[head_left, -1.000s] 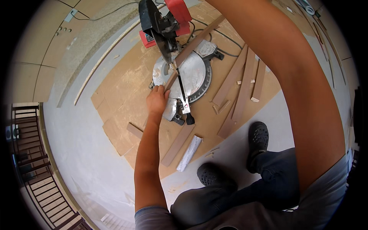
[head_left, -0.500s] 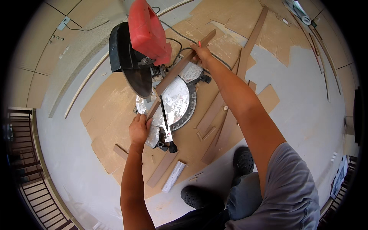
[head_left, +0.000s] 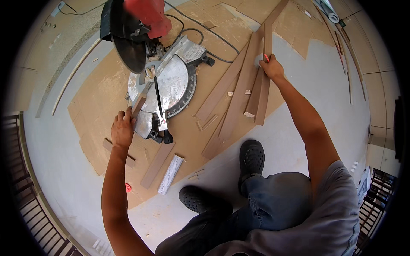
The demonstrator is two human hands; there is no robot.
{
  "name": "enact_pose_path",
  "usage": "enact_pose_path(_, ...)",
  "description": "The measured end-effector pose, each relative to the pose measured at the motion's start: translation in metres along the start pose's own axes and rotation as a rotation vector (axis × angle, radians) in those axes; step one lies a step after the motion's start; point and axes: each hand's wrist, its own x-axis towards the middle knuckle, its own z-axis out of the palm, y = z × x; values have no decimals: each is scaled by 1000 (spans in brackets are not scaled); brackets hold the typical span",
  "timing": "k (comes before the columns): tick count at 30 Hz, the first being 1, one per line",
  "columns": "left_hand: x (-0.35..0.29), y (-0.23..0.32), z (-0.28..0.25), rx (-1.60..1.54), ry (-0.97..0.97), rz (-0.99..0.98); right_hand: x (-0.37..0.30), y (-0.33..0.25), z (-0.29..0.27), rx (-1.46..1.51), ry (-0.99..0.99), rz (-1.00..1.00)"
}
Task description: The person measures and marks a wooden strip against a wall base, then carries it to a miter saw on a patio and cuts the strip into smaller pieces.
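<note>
A miter saw (head_left: 160, 81) with a red motor housing and a raised black blade guard sits on brown cardboard sheets on the floor. My left hand (head_left: 123, 128) grips a short brown wood piece (head_left: 139, 106) at the saw's left edge. My right hand (head_left: 271, 68) is stretched out to the right, closed around a long brown board (head_left: 261, 91) that lies among other long strips, with a red pencil between its fingers. My two black shoes (head_left: 252, 160) stand at the cardboard's near edge.
Long brown strips (head_left: 222, 87) fan out right of the saw. Short offcuts (head_left: 158, 164) and a white packet (head_left: 171, 174) lie in front of it. A black cable (head_left: 205, 36) runs behind the saw. A metal railing (head_left: 21, 192) lines the left edge, more strips lie far right.
My right hand left the board on the saw and swung right to the pile of strips, taking a long board. The saw head stays raised. My left hand stays at the saw's left edge.
</note>
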Motion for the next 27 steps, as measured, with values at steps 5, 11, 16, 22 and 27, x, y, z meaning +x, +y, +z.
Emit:
enact_pose_path(5,-39,-25,-7,27,-254,-211,-32,78,12,-230,-31,103)
enact_pose_path(11,-93,-35,-32,-249,-266,-263,-30,90,29,-372,39,109)
enact_pose_path(16,-153,-36,-24,-659,-369,-408,-31,2,34,-83,-132,-52)
enact_pose_path(22,-207,-34,28,-668,-579,-428,-25,-58,75,-37,-235,93)
enact_pose_path(27,-236,-27,58,-608,-486,-442,-24,-50,84,119,-118,128)
